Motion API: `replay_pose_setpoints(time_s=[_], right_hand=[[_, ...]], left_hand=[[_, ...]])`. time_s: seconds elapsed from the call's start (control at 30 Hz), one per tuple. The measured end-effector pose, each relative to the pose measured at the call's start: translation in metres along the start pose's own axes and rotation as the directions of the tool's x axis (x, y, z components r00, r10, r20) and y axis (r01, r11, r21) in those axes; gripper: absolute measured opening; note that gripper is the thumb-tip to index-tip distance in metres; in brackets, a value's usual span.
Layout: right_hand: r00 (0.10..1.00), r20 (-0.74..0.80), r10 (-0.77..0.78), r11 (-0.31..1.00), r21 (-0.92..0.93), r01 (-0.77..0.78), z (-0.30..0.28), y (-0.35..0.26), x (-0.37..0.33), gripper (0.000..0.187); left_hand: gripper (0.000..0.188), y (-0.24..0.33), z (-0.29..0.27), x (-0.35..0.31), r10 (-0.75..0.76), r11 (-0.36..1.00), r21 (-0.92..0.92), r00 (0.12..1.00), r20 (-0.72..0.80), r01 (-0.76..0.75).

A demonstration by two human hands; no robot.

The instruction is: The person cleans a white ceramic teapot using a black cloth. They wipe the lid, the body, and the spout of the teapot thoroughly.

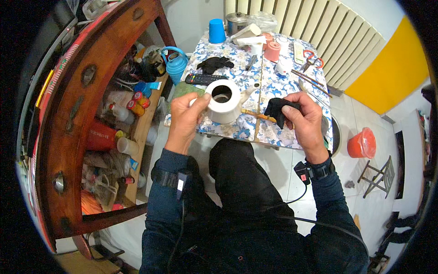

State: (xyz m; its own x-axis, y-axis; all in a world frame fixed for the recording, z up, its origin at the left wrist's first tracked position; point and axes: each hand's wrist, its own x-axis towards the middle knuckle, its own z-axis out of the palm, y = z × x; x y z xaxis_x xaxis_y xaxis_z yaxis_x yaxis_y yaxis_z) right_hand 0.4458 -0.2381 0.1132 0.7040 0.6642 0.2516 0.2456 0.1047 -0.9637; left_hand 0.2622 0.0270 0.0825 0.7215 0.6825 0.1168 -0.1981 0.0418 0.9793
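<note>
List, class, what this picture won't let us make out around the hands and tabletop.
Head view: handle of the white teapot, mostly behind the left hand.
Head view: part of the held black cloth, inside the right hand.
Head view: contents of the metal pot, under its lid.

We look from the wearer's head through one wide fisheye, the left of its pair, facing down over the lap (246,182). We see the hands (184,118) and table (279,134) near mid-view, the radiator (319,39) farther off at top.
</note>
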Motion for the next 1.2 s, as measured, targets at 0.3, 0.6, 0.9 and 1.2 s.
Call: replay_pose_setpoints(time_s=[0.3,0.6,0.9,1.2], right_hand=[[0.999,-0.054,0.001,1.0,0.004,-0.001,-0.029,-0.001,0.003,0.012],[0.998,-0.046,0.038,0.997,-0.06,-0.04,-0.041,0.006,0.005,0.012],[0.998,-0.024,0.057,0.992,-0.115,-0.059,-0.044,0.001,0.009,0.013],[0.996,0.077,0.052,0.998,0.03,-0.055,-0.043,0.002,0.009,0.034]], left_hand=[[0.039,-0.002,0.055,0.055,-0.011,0.999,0.039,0.986,0.168,0.004],[0.043,-0.014,0.062,0.087,-0.114,0.973,0.228,0.947,0.3,0.045],[0.037,-0.012,0.057,0.095,-0.19,0.902,0.429,0.931,0.311,0.041],[0.023,0.014,0.072,0.043,0.595,0.282,0.799,0.75,0.288,-0.531]])
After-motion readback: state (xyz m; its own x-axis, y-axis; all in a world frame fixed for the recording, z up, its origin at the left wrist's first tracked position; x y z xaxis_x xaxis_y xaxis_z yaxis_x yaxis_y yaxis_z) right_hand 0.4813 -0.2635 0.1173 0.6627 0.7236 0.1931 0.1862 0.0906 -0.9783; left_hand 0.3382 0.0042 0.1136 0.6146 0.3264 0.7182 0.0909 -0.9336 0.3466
